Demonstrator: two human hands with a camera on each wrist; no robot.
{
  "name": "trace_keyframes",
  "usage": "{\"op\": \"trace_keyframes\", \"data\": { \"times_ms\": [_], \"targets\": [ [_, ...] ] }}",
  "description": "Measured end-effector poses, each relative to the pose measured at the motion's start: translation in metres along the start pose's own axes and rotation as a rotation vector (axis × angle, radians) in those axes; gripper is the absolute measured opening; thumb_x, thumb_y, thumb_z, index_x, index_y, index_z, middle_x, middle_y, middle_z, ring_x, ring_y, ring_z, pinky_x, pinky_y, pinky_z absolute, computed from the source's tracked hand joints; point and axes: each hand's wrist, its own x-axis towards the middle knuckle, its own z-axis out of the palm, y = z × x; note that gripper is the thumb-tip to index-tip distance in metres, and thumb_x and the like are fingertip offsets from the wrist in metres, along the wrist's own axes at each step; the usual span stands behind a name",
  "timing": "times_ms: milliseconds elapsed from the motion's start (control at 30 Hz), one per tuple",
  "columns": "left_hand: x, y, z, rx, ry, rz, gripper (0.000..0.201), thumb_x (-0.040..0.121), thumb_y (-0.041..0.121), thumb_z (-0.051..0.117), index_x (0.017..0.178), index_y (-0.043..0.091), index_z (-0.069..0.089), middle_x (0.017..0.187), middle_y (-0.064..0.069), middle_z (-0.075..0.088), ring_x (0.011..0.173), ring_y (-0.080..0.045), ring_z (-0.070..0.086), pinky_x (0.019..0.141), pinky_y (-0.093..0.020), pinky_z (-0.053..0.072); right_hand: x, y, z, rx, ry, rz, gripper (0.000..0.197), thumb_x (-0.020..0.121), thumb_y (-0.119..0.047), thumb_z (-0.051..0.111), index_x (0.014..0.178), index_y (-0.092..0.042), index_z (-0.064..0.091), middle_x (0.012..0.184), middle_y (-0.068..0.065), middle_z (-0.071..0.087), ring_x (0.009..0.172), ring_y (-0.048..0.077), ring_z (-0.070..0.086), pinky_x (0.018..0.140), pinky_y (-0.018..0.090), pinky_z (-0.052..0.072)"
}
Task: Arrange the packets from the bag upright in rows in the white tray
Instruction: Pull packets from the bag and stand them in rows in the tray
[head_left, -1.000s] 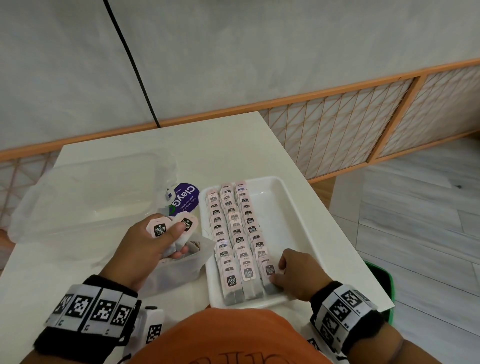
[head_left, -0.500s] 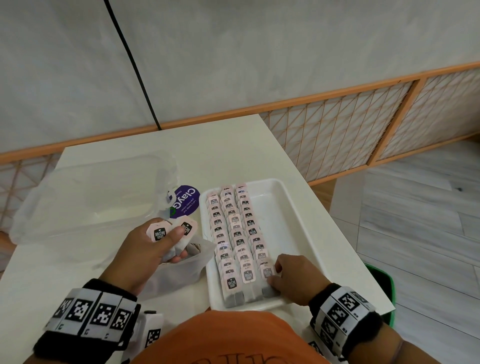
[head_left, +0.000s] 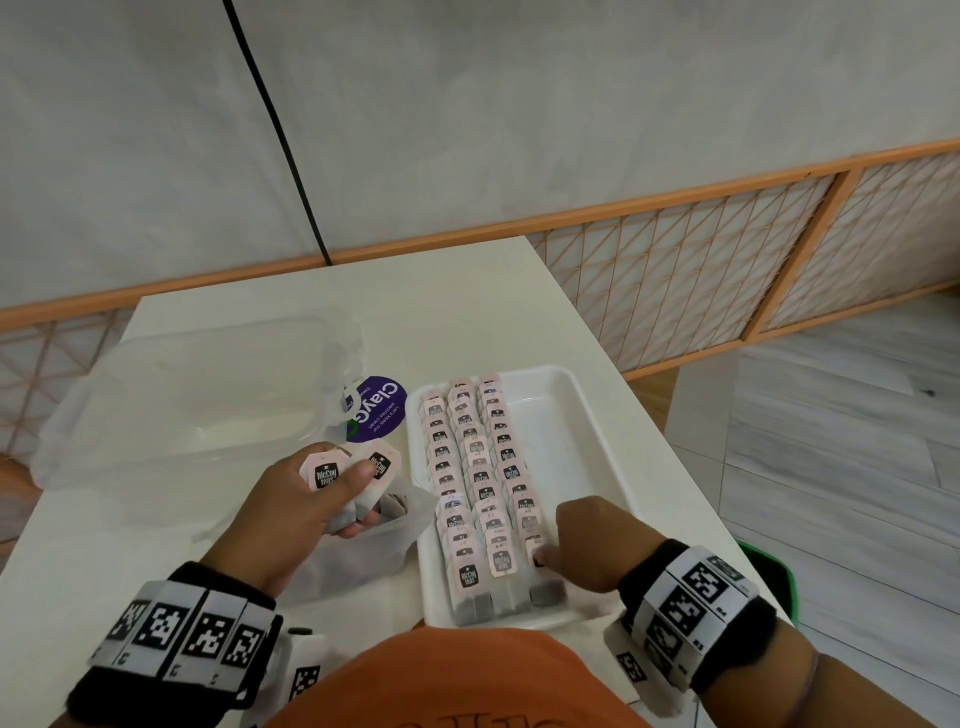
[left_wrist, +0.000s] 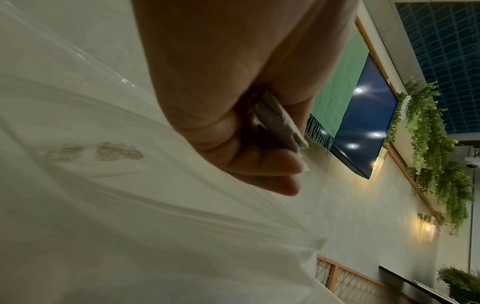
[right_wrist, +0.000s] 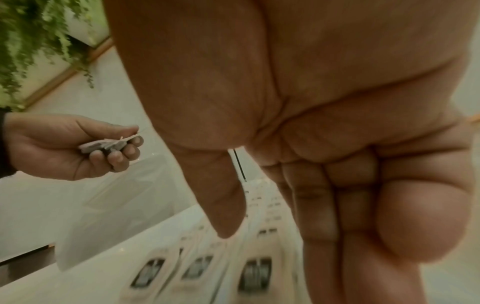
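Observation:
A white tray (head_left: 587, 410) holds three rows of pink-tagged tea packets (head_left: 480, 467) standing upright along its left half. My right hand (head_left: 587, 545) is at the near end of the right-hand row, with the thumb lying on the front packet's tag. The right wrist view shows the thumb (right_wrist: 226, 216) and the long fingers held straight over the blurred rows (right_wrist: 254, 271). Over the open clear bag (head_left: 363, 551), my left hand (head_left: 332, 493) grips a small bunch of packets (head_left: 324, 473). That bunch (left_wrist: 278, 125) is wedged between thumb and curled fingers.
A clear plastic container (head_left: 182, 395) lies at the left of the white table (head_left: 441, 312), with a round purple label (head_left: 376, 410) beside it. The tray's right half is bare. The table's right edge (head_left: 675, 467) runs close to the tray, and a green bin (head_left: 769, 577) stands below it.
My right hand has shifted slightly at the near end of the right-hand row, and its thumb now lies on the front packet. The left hand still holds its bunch above the bag.

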Motion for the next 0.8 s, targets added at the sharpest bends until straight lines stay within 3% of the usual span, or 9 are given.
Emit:
{"op": "trace_keyframes", "data": {
  "times_ms": [100,200,267,367,433,567,667,733,800],
  "targets": [
    [0.0,0.003,0.002,0.027,-0.016,0.027,0.013,0.088,0.01,0.064,0.095,-0.001,0.064,0.062,-0.015,0.064,0.051,-0.019,0.059,0.044,-0.022,0.045,-0.005,-0.01,-0.023,0.165,0.122,-0.088,0.042,0.094,-0.042,0.049,0.124,-0.013,0.053,0.119,0.005,0.061,0.106,0.019,0.059,0.08,0.023,0.043],
    [0.001,0.01,0.008,0.014,-0.037,0.044,0.009,0.088,0.009,0.063,0.092,0.002,0.066,0.055,-0.004,0.065,0.049,-0.014,0.062,0.045,-0.019,0.046,-0.004,-0.029,-0.044,0.377,0.207,-0.274,0.041,0.091,-0.049,0.053,0.123,-0.025,0.056,0.095,-0.009,0.064,0.088,0.007,0.06,0.082,0.021,0.045],
    [0.001,0.015,0.013,0.018,-0.066,0.062,0.008,0.089,0.01,0.062,0.09,0.004,0.067,0.063,-0.011,0.07,0.052,-0.014,0.065,0.046,-0.018,0.048,-0.001,-0.045,-0.053,0.502,0.244,-0.376,0.033,0.09,-0.047,0.056,0.116,-0.028,0.062,0.078,-0.015,0.059,0.077,0.0,0.057,0.078,0.018,0.043],
    [0.001,0.02,0.017,0.026,-0.113,0.068,0.012,0.09,0.007,0.059,0.085,-0.002,0.065,0.063,-0.015,0.068,0.047,-0.012,0.062,0.043,-0.014,0.045,0.005,-0.063,-0.057,0.692,0.265,-0.465,0.015,0.089,-0.041,0.062,0.094,-0.029,0.069,0.068,-0.013,0.06,0.065,-0.001,0.056,0.069,0.016,0.045],
    [0.002,0.019,0.018,0.048,-0.128,0.05,0.015,0.091,0.01,0.06,0.09,-0.003,0.067,0.069,-0.017,0.071,0.058,-0.021,0.069,0.05,-0.018,0.05,0.01,-0.069,-0.055,0.74,0.266,-0.484,0.013,0.089,-0.035,0.063,0.08,-0.029,0.068,0.064,-0.011,0.061,0.058,-0.002,0.053,0.06,0.012,0.042],
    [0.004,0.014,0.013,0.035,-0.099,-0.001,0.016,0.092,0.014,0.058,0.098,0.005,0.07,0.079,-0.017,0.072,0.071,-0.029,0.072,0.059,-0.024,0.055,0.024,-0.062,-0.052,0.811,0.25,-0.398,0.017,0.091,-0.028,0.062,0.08,-0.016,0.067,0.066,-0.005,0.063,0.058,0.002,0.056,0.06,0.017,0.045],
    [0.003,0.012,0.008,-0.003,-0.085,-0.012,0.017,0.094,0.013,0.055,0.101,0.007,0.069,0.086,-0.02,0.068,0.076,-0.033,0.072,0.062,-0.027,0.058,0.046,-0.041,-0.056,0.83,0.337,-0.223,0.016,0.096,-0.026,0.052,0.084,-0.018,0.06,0.078,0.004,0.066,0.065,0.013,0.055,0.056,0.022,0.045],
    [0.003,0.011,0.004,0.001,-0.061,-0.007,0.017,0.095,0.012,0.053,0.099,0.007,0.07,0.084,-0.019,0.068,0.073,-0.031,0.073,0.058,-0.024,0.057,0.066,-0.023,-0.061,0.758,0.44,-0.086,0.016,0.099,-0.021,0.044,0.088,-0.018,0.056,0.085,0.004,0.064,0.069,0.016,0.054,0.053,0.021,0.042],
    [0.002,0.008,0.0,0.019,-0.039,-0.005,0.018,0.095,0.012,0.053,0.095,0.01,0.071,0.082,-0.017,0.069,0.073,-0.03,0.073,0.054,-0.021,0.054,0.087,-0.005,-0.065,0.563,0.501,0.037,0.017,0.099,-0.018,0.039,0.095,-0.014,0.056,0.094,0.007,0.063,0.08,0.021,0.056,0.064,0.025,0.041]
  ]
}}
